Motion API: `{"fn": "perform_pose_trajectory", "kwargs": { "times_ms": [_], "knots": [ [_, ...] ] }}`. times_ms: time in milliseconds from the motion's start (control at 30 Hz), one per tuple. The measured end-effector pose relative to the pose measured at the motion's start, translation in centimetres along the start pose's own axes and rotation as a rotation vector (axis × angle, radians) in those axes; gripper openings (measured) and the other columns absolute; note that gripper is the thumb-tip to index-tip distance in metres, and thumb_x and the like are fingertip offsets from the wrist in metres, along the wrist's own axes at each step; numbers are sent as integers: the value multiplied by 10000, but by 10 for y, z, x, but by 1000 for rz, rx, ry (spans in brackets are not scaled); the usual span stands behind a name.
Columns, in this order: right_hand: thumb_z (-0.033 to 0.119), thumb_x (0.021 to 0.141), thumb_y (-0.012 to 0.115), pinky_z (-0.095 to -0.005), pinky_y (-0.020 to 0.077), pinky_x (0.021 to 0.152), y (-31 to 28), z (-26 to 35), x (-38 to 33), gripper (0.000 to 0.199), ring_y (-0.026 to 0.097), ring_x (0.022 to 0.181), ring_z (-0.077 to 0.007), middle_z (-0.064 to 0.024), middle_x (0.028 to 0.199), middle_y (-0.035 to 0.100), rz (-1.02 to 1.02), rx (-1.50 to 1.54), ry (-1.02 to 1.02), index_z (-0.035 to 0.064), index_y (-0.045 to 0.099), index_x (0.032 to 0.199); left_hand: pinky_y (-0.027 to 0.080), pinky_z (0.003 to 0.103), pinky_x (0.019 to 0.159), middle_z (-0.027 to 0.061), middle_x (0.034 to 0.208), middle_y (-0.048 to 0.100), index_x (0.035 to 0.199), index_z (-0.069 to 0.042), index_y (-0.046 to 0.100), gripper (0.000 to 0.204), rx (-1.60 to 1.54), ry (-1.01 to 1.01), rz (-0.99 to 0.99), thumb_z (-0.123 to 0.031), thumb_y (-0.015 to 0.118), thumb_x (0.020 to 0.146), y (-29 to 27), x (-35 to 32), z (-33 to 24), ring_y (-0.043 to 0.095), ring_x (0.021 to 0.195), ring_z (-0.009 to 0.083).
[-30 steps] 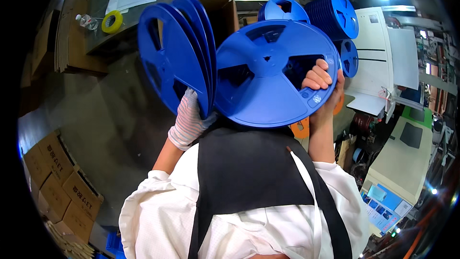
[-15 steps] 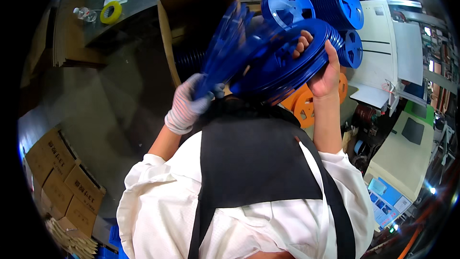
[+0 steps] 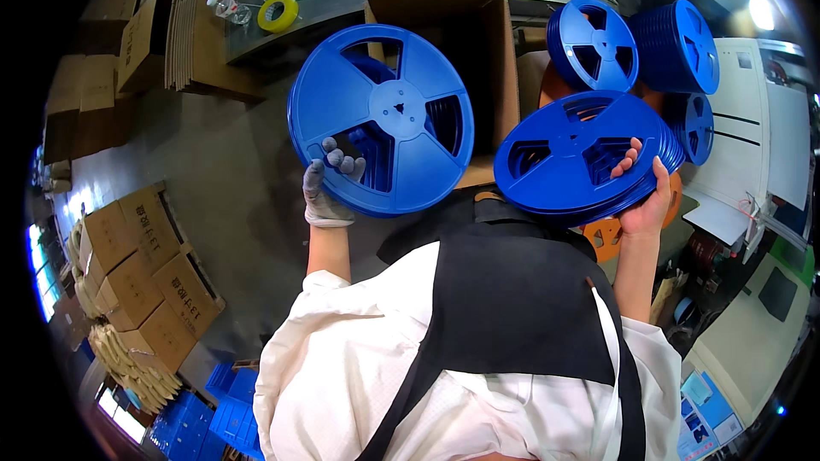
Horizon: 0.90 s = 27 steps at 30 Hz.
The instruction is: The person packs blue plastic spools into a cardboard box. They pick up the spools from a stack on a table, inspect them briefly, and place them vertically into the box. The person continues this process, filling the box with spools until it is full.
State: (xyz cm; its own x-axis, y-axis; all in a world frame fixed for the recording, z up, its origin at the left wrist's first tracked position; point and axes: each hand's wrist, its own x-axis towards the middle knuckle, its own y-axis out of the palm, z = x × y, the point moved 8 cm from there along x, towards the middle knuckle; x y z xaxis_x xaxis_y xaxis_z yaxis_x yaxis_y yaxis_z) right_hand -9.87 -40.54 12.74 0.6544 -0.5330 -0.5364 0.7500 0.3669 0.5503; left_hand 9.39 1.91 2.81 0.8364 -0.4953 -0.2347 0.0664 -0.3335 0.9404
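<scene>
My left hand (image 3: 331,188), in a pale glove, grips the lower left rim of a blue plastic reel (image 3: 418,172), fingers hooked through a window. The reel is held with its round face showing; a doubled rim suggests more than one, though I cannot tell. My bare right hand (image 3: 646,196) holds a stack of blue reels (image 3: 564,172) by its right edge, thumb outside and fingers through a window. That stack is tilted, its top face showing. Between and behind the reels stands an open cardboard carton (image 3: 507,77), its inside mostly dark.
More blue reels (image 3: 602,30) stand at the far right, beside a standing blue stack (image 3: 696,43). Orange reels (image 3: 605,239) lie below my right hand. A grey bench (image 3: 342,13) holds yellow tape (image 3: 278,14) and a bottle (image 3: 229,8). Stacked cartons (image 3: 154,260) stand left.
The blurred reels in my left hand have swung left, apart from the right-hand stack, and turned face-on. The right-hand stack now lies flatter. The whole view has shifted.
</scene>
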Motion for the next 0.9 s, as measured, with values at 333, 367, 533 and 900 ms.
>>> {"fn": "perform_pose_trajectory", "kwargs": {
  "times_ms": [333,367,533,900],
  "knots": [
    [242,897,560,-356,548,786,-32,4,4,436,636,838,-199,-109,982,645,-71,11,-25,-14,535,1250,520,455,945,89,960,668,1132,-54,544,416,417,-326,-131,-233,767,829,34,72,96,658,941,266],
    [245,896,558,-356,548,784,-34,5,4,439,636,838,-198,-109,981,646,-79,12,-29,-12,534,1252,526,445,936,93,957,671,1124,-57,555,405,472,-354,-136,-226,772,826,36,87,112,660,937,268],
    [245,880,564,-367,549,772,-57,12,5,472,649,834,-209,-122,964,654,-141,6,-50,-16,522,1271,549,423,868,125,988,664,1091,-29,577,347,572,-481,-271,-185,755,837,-54,153,157,655,861,271],
    [235,888,555,-375,557,779,-127,46,9,482,659,839,-212,-139,969,668,-362,29,-107,-31,507,1286,549,421,834,108,967,692,1071,-38,620,239,619,-533,-424,-54,692,844,-108,251,197,666,901,267]
  ]
}}
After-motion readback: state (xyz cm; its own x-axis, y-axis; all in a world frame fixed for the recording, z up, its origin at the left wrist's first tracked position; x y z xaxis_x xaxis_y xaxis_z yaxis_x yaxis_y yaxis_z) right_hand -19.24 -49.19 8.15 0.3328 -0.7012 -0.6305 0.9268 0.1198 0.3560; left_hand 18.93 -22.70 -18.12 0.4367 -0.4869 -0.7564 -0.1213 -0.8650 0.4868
